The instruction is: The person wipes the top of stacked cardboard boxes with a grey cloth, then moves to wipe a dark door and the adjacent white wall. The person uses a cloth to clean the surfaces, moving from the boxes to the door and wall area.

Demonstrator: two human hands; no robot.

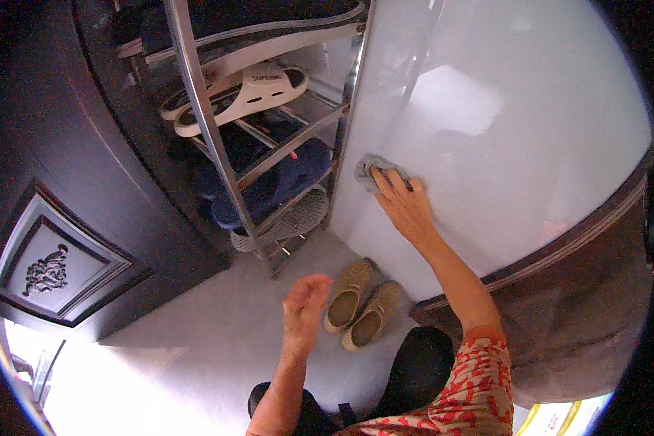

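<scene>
My right hand (406,204) presses a grey cloth (381,162) flat against a glossy white wall panel (468,180), its fingers spread over the cloth. My left hand (306,297) hangs in the air above the floor with its fingers loosely curled; nothing shows in it, though the palm is partly hidden. Just right of that hand, a pair of tan woven slip-on shoes (351,289) stands on the floor beside the foot of the panel.
A metal shoe rack (291,147) stands left of the panel, holding cream slides (267,90), dark blue fabric (300,174) and a grey perforated shoe (300,215). At the left is a dark door (141,229) with an ornamented inset. A brown fabric-covered surface (572,305) lies at the right.
</scene>
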